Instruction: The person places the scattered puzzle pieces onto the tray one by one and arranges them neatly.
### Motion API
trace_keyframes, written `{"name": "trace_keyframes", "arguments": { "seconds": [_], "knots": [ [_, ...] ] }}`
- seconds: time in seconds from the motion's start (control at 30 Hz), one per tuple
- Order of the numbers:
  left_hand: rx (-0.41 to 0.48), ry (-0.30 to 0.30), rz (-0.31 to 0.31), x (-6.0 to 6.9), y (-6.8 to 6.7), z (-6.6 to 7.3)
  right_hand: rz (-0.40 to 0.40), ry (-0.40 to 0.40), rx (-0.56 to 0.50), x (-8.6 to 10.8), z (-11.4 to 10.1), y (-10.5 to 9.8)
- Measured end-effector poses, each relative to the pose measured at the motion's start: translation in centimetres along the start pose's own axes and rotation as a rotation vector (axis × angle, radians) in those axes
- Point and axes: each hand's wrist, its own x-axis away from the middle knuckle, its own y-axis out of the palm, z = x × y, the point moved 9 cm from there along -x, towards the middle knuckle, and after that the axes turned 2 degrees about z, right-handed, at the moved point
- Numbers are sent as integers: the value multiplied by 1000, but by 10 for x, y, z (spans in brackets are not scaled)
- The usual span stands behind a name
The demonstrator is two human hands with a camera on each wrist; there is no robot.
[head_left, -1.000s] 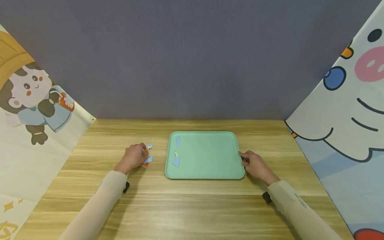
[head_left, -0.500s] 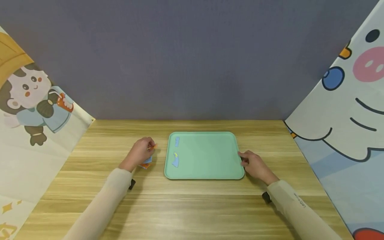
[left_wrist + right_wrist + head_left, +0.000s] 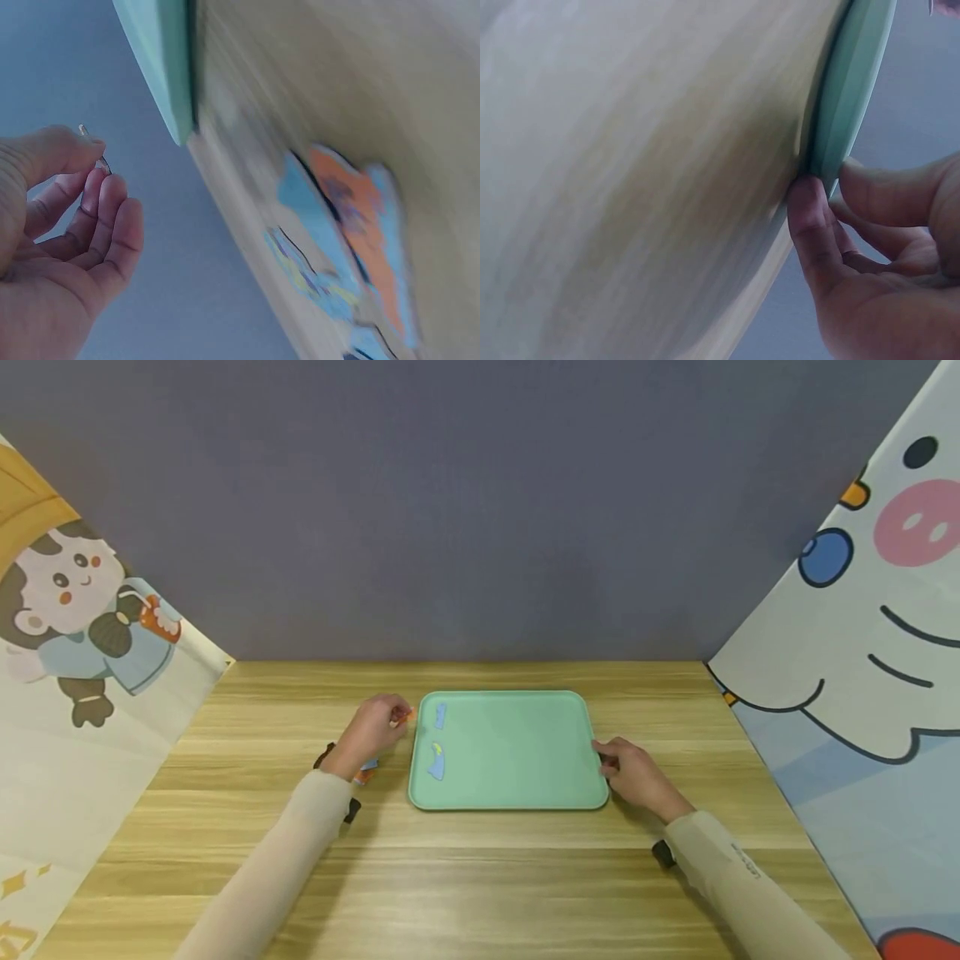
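My left hand (image 3: pixel 375 727) is beside the green tray's left rim and pinches a small orange puzzle piece (image 3: pixel 410 715) between thumb and fingertips. In the left wrist view that piece (image 3: pixel 94 146) shows only as a thin edge. My right hand (image 3: pixel 637 777) grips the right rim of the green tray (image 3: pixel 517 752); the right wrist view has the thumb on the rim and a finger against its outer side. Two blue puzzle pieces lie on the tray's left part: a narrow one (image 3: pixel 440 716) at the back and one with a yellow patch (image 3: pixel 437 766) nearer the front.
Several blue and orange puzzle pieces (image 3: pixel 360 225) lie on the wooden table (image 3: pixel 480 877), left of the tray and partly hidden by my left arm in the head view. A grey wall (image 3: pixel 472 510) stands behind; printed cloths (image 3: pixel 847 668) flank both sides.
My left hand has lifted the orange puzzle piece from the pile and moved right, to near the tray's left rim. The right hand keeps its hold on the tray.
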Motion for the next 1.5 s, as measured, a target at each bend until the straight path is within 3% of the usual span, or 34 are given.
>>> {"name": "trace_keyframes", "arguments": {
  "seconds": [0.33,0.6,0.9,1.27,1.37,1.5],
  "knots": [
    [32,32,-54,-21,18,24,14,-18,-1,0,1,0],
    [-26,4,-135,-41,36,34,36,-20,4,0,1,-2],
    [-43,3,-176,-57,50,45,17,-10,4,-3,0,-2],
    [-142,-69,-273,-70,76,52,14,0,-3,-1,1,-1],
    [-172,-87,-264,-71,80,52,12,0,-7,-1,2,0],
    [-141,-116,-267,-71,85,51,14,-1,-10,-1,2,0]
  ]
}}
